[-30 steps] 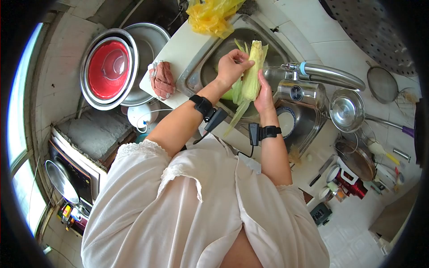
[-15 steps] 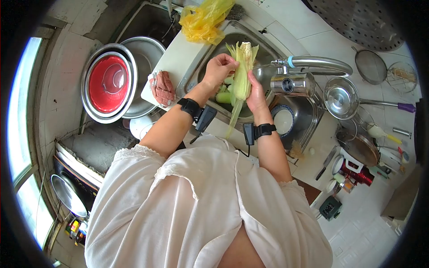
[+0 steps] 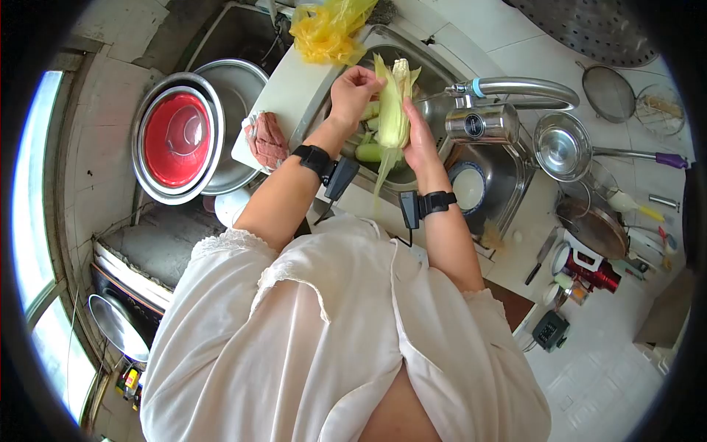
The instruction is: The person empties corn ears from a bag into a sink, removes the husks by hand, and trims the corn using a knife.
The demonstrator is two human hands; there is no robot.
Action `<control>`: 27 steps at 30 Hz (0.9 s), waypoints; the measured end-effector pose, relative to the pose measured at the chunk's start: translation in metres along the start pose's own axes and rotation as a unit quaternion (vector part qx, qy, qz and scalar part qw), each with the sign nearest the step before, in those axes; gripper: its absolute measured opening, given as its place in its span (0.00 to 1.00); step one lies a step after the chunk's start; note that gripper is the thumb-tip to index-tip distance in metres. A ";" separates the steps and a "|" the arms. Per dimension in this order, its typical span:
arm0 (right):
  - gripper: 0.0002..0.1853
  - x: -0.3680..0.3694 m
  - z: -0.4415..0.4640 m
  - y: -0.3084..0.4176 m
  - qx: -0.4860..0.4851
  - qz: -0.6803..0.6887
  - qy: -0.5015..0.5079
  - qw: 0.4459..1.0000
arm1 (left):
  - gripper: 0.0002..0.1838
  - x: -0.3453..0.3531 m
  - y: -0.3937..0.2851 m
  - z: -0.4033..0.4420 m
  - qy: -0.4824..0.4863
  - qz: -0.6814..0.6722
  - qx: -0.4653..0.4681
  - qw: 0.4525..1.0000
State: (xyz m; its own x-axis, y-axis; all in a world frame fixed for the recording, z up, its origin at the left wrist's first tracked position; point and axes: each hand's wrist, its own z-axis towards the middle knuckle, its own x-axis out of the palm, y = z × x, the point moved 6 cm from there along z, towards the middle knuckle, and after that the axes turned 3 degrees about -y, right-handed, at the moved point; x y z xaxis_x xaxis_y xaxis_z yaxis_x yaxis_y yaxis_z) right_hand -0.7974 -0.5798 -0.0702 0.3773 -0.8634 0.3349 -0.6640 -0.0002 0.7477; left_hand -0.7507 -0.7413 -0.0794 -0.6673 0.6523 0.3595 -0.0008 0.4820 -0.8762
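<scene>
An ear of corn (image 3: 394, 118), partly wrapped in pale green husk, stands nearly upright over the left sink basin (image 3: 442, 70), its pale tip showing at the top. My right hand (image 3: 420, 140) grips it from the right side. The fingers of my left hand (image 3: 356, 92) are pinched together at the upper left edge of the husk. A loose strip of husk (image 3: 384, 173) hangs from the lower end. Below, green pieces (image 3: 368, 152) lie in the basin, partly hidden behind the ear and my hands.
A faucet (image 3: 515, 87) and steel cylinder (image 3: 482, 125) stand right of the basin. The second basin holds a blue-rimmed bowl (image 3: 468, 188). On the left are a red basin (image 3: 177, 138) and a pinkish cloth (image 3: 266, 140). A yellow plastic bag (image 3: 329, 33) lies behind; a knife (image 3: 541, 255) lies right.
The ear has shifted slightly left and turned, so fewer kernels show beside the husk. My left hand has moved a little up and left, still pinching at the husk edge.
</scene>
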 end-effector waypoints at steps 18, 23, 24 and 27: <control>0.11 -0.046 0.010 0.010 -0.157 -0.072 -0.167 0.971 | 0.21 0.006 0.037 -0.026 0.078 -0.180 -0.247 0.949; 0.12 -0.043 0.008 0.011 -0.166 -0.042 -0.129 0.977 | 0.24 0.007 0.036 -0.024 0.071 -0.276 -0.305 0.908; 0.12 -0.041 0.009 0.013 -0.187 -0.014 -0.102 0.977 | 0.24 0.008 0.040 -0.024 0.070 -0.276 -0.306 0.908; 0.15 -0.040 0.012 0.006 -0.176 0.098 -0.083 0.976 | 0.27 0.013 0.047 -0.021 0.070 -0.282 -0.259 0.921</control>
State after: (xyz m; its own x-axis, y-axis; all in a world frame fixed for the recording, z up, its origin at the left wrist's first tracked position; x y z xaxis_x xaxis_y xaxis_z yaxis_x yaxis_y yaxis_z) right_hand -0.8242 -0.5513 -0.0857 0.1371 -0.8994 0.4151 -0.4395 0.3203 0.8392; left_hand -0.7435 -0.6979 -0.1094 -0.5677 0.2646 0.7796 0.0615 0.9579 -0.2803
